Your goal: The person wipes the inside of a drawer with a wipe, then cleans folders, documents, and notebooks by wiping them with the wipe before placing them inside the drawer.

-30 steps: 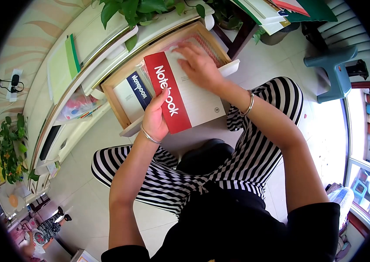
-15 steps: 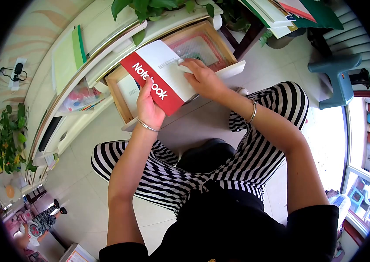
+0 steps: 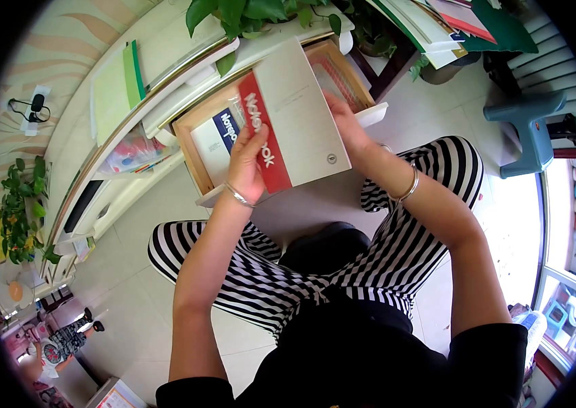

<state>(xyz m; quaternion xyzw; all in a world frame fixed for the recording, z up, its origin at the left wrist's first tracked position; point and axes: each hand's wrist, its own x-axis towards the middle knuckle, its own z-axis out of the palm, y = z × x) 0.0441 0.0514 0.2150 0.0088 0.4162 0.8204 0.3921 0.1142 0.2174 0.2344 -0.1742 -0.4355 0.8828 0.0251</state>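
Note:
A notebook (image 3: pixel 301 115) with a white cover and a red band lettered "Notebook" is held tilted up over an open wooden drawer (image 3: pixel 201 178). My left hand (image 3: pixel 247 163) grips its red side, thumb across the lettering and the other fingers out of sight behind. At the notebook's right edge is my right hand (image 3: pixel 350 129), its fingers curled behind the cover and partly hidden. A second notebook (image 3: pixel 223 132) with a blue band lies inside the drawer, below my left hand. Clear plastic shows beside that blue band.
Leafy plants (image 3: pixel 254 10) stand on the cream desk above the drawer. A green-edged folder (image 3: pixel 119 92) lies to the left. Papers and folders (image 3: pixel 431 34) are at upper right, near a blue stool (image 3: pixel 527 132). A person (image 3: pixel 53 350) is far off at lower left.
The red-banded notebook has moved right and tilted up, showing more of its cover. The blue-banded notebook has come into view. My right hand has shifted right and its fingers have gone behind the edge.

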